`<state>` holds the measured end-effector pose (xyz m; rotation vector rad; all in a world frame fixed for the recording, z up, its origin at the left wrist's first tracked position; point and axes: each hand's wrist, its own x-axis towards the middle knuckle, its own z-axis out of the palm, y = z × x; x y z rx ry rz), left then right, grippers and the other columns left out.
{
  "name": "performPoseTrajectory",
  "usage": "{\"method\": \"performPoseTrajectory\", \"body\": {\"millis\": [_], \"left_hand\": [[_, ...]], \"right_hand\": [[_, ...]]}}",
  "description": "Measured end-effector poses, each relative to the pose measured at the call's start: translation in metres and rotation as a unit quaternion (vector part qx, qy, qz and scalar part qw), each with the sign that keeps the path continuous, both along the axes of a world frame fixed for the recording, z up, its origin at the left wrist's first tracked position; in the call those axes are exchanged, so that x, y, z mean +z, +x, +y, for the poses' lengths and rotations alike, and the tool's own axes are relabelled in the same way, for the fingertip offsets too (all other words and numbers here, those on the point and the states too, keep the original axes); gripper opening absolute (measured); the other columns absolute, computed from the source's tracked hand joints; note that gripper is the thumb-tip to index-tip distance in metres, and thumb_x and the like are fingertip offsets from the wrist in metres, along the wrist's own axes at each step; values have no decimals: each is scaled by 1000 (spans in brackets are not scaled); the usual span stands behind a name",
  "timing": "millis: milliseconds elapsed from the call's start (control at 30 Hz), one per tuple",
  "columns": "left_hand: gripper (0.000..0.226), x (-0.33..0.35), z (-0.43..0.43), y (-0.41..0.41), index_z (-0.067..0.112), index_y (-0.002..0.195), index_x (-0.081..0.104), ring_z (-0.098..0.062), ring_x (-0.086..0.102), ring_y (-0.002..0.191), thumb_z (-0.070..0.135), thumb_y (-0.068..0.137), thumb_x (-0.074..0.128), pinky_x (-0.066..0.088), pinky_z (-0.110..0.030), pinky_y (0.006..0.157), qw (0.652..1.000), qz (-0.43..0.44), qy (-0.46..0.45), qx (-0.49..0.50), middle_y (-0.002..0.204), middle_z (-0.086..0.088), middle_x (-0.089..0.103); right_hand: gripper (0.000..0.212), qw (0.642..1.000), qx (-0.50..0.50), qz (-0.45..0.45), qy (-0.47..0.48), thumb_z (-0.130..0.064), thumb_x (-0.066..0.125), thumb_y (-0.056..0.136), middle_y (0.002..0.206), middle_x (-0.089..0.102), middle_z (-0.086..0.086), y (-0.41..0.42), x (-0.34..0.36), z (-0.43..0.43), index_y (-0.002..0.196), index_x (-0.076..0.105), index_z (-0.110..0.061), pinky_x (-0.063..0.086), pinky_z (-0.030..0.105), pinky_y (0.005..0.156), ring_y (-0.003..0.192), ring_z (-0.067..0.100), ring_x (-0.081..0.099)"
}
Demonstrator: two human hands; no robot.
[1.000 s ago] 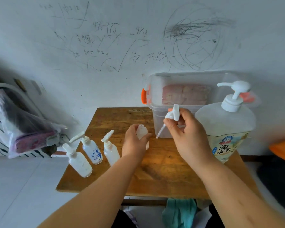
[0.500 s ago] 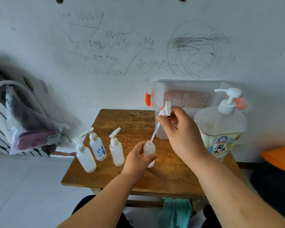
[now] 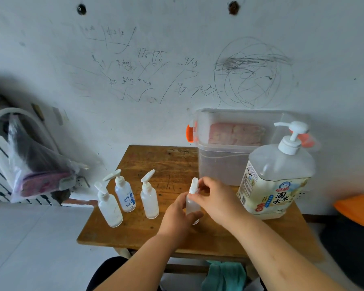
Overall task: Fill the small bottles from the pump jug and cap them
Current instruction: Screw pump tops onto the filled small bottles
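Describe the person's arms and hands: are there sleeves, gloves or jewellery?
The left hand and the right hand are bare: no gloves, rings or watch show. The forearms are bare too, with no sleeves in view down to the picture's edge.

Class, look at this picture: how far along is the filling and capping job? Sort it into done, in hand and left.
Done, it seems: three small bottles stand capped on the table; their fill is unclear. In hand: the left hand grips the fourth bottle while the right hand seats its pump cap on the neck. Left: tighten that cap and set the bottle down.
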<state>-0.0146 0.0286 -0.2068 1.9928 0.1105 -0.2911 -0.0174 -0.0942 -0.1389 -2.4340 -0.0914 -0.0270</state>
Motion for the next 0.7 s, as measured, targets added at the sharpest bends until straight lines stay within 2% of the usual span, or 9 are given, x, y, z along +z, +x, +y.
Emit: {"method": "performPoseTrajectory", "body": {"millis": [67, 133, 267, 367, 433, 567, 700], "left_hand": [[60, -1, 0, 0, 37, 136, 47, -14, 54, 125, 23, 85, 74, 45, -41, 107, 1000, -2, 6, -1, 132, 10, 60], [61, -2, -1, 1, 38, 138, 45, -16, 51, 128, 23, 86, 73, 44, -39, 106, 1000, -1, 14, -1, 136, 9, 57], [60, -2, 0, 1, 38, 138, 44, -16, 50, 129, 20, 87, 71, 43, -38, 105, 1000, -4, 23, 0, 135, 10, 57], [61, -1, -1, 1, 38, 138, 44, -16, 51, 128, 20, 87, 71, 43, -37, 105, 1000, 2, 27, -3, 133, 9, 58], [61, 0, -2, 0, 37, 139, 43, -17, 50, 130, 21, 87, 71, 43, -38, 105, 999, 2, 34, -2, 136, 8, 57], [60, 1, -1, 0, 35, 139, 43, -16, 52, 127, 21, 87, 70, 44, -36, 104, 999, 0, 35, -4, 133, 8, 59], [59, 2, -3, -2, 34, 138, 45, -15, 54, 125, 19, 87, 71, 45, -35, 102, 1000, 12, 26, 2, 131, 9, 60]], "right_hand": [[25, 1000, -11, -1, 11, -45, 65, 84, 104, 60, -12, 0, -3, 1, 101, 54, -32, 52, 21, 80, 92, 6, 57], [29, 1000, -12, 5, 24, -46, 67, 82, 106, 57, -13, 0, -4, 1, 104, 52, -33, 51, 21, 82, 95, 5, 55], [45, 999, 14, 16, 45, -42, 61, 88, 127, 53, -11, -1, -5, 0, 130, 46, -33, 46, 19, 86, 113, 8, 53], [32, 998, -12, 10, 66, -40, 63, 88, 118, 60, -8, -1, -8, 1, 117, 54, -30, 46, 16, 79, 103, 7, 57], [31, 996, -28, 18, 88, -41, 69, 83, 111, 61, -10, -1, -9, 2, 107, 52, -32, 47, 15, 75, 98, 7, 58], [39, 994, 1, 31, 105, -38, 62, 89, 123, 55, -9, -4, -8, 3, 125, 48, -32, 44, 14, 80, 109, 6, 53], [29, 994, -35, 21, 103, -40, 67, 84, 118, 58, -7, -2, -9, 5, 107, 50, -32, 42, 10, 69, 103, 8, 55]]}}
